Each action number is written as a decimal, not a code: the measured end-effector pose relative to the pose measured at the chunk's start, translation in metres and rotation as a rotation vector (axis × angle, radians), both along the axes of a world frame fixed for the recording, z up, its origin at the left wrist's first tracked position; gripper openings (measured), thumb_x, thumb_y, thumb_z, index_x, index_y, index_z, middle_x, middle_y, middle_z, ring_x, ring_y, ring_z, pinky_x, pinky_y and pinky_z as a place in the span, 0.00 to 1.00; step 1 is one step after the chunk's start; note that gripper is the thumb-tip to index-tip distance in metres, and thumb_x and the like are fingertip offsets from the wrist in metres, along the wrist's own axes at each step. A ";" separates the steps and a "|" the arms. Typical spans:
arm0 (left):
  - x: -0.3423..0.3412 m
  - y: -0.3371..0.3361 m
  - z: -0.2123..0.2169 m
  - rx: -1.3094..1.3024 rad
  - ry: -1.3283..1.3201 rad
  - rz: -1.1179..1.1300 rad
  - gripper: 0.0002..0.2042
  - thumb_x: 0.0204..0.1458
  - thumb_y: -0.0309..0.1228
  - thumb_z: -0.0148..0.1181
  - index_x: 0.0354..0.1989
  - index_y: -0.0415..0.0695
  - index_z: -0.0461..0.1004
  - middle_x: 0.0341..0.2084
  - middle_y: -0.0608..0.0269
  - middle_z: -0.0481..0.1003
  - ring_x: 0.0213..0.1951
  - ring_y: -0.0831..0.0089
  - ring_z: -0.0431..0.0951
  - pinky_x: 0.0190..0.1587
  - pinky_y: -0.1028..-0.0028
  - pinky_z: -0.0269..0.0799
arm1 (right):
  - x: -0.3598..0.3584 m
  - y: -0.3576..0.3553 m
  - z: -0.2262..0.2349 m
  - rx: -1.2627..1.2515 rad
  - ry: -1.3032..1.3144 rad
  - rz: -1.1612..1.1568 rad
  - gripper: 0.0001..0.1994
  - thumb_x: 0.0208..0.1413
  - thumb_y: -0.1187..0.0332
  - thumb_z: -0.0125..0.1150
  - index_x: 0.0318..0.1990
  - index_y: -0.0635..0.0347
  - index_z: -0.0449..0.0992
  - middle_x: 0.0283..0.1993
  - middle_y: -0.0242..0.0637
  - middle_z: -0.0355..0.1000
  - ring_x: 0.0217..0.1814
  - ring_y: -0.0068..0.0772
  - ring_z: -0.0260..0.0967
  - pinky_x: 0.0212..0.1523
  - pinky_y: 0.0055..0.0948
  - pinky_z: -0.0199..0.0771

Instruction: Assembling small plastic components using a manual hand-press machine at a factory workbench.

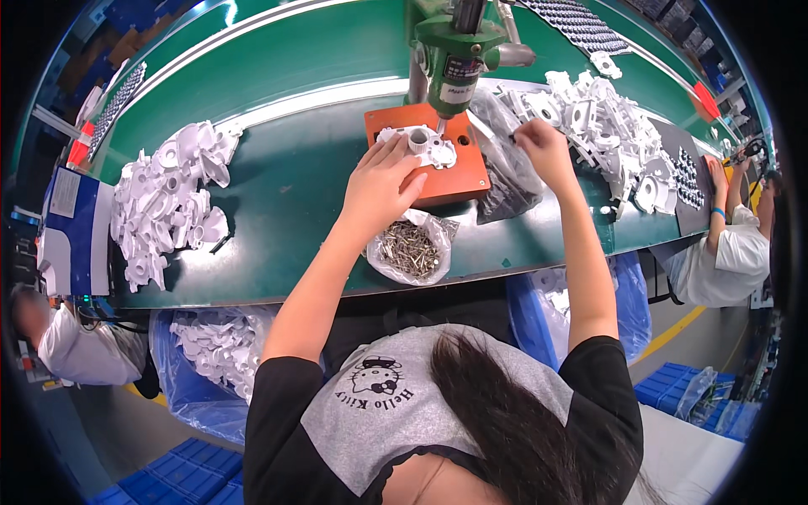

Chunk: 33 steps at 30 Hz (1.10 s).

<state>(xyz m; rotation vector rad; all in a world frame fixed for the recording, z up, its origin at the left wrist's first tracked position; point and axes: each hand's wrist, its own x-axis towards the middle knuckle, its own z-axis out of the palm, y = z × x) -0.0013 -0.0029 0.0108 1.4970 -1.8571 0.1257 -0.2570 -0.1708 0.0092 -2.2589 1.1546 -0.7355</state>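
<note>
A white plastic part [439, 155] with a round raised collar lies on the orange fixture block [454, 187], under the green press head [454, 71]. My left hand [385, 178] grips the part's left side, its fingers over the top and its thumb at the near edge. To the right, my right hand [545, 153] is raised above a clear plastic bag of dark pieces [509, 181]. Its fingertips are pinched together, and whatever is between them is too small to make out. Just nearer than the block sits an open bag of small metal screws or pins [411, 250].
Heaps of white plastic parts lie on the green bench at left [168, 198] and right [610, 135]. Blue lined bins [202, 404] stand below the bench edge. At far right a co-worker's arm [718, 202] reaches over a dark mat; another person [88, 345] is at far left.
</note>
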 end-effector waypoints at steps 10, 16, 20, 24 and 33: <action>0.000 -0.002 -0.004 -0.037 0.020 0.002 0.09 0.46 0.33 0.59 0.33 0.42 0.75 0.46 0.50 0.73 0.53 0.56 0.70 0.58 0.61 0.62 | 0.092 0.047 0.008 -0.054 -0.335 0.275 0.07 0.47 0.76 0.64 0.35 0.68 0.77 0.35 0.41 0.75 0.37 0.33 0.73 0.39 0.27 0.71; 0.000 -0.002 -0.008 -0.080 0.016 0.022 0.09 0.45 0.33 0.59 0.32 0.42 0.74 0.46 0.49 0.73 0.52 0.56 0.70 0.58 0.60 0.62 | 0.093 0.051 0.006 -0.303 -0.264 0.264 0.05 0.45 0.78 0.63 0.30 0.68 0.74 0.36 0.43 0.73 0.37 0.39 0.73 0.40 0.30 0.72; -0.002 -0.002 -0.010 -0.090 0.022 0.024 0.09 0.45 0.33 0.59 0.32 0.43 0.74 0.46 0.49 0.73 0.52 0.56 0.70 0.58 0.60 0.62 | 0.093 0.050 0.003 -0.412 -0.217 0.257 0.04 0.45 0.79 0.61 0.29 0.68 0.74 0.36 0.43 0.73 0.37 0.41 0.72 0.41 0.31 0.72; -0.001 -0.001 -0.010 -0.087 0.030 0.020 0.09 0.45 0.33 0.59 0.33 0.42 0.74 0.45 0.49 0.73 0.52 0.56 0.70 0.58 0.60 0.61 | 0.091 0.051 0.012 -0.420 -0.091 0.353 0.05 0.44 0.77 0.62 0.30 0.66 0.75 0.34 0.41 0.73 0.42 0.42 0.70 0.43 0.34 0.71; 0.002 -0.005 -0.015 -0.109 0.038 0.021 0.08 0.44 0.32 0.59 0.32 0.43 0.74 0.45 0.51 0.73 0.52 0.57 0.70 0.57 0.60 0.62 | 0.089 0.072 0.021 -0.479 0.045 0.333 0.08 0.45 0.72 0.63 0.34 0.63 0.76 0.38 0.39 0.73 0.46 0.43 0.66 0.49 0.37 0.65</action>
